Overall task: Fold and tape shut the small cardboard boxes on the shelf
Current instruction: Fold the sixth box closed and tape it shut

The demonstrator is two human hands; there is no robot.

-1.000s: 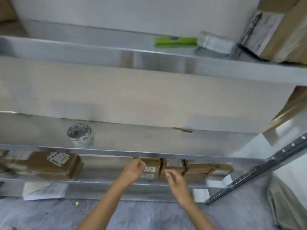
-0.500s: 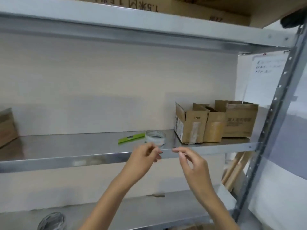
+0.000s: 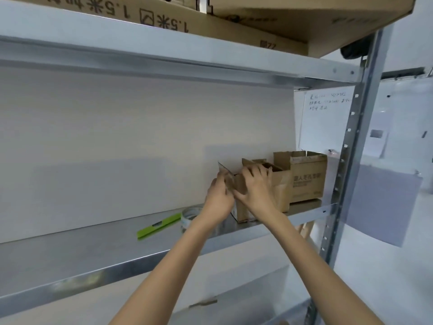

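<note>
On the metal shelf (image 3: 70, 252), from the left: a green cutter (image 3: 159, 225) lies flat, its long axis running from 8 o'clock to 2 o'clock, and just beside it at its 3 o'clock stands a tape roll (image 3: 190, 215), partly hidden by the left forearm. The left hand (image 3: 219, 198) grips the raised left flap of the nearest small box (image 3: 243, 205), fingers curled on it. The right hand (image 3: 256, 186) lies spread over the box's open top and front face, pressing. Both hands touch the box; neither is nearer. In judgement, flap folding is in hand and taping is not yet begun; the tape lies at 7 o'clock of the left hand. At the box's 3 o'clock stand a second open box (image 3: 280, 186), touching it, then a third box (image 3: 305, 177). The white back wall (image 3: 117, 148) leaves ample room leftward.
</note>
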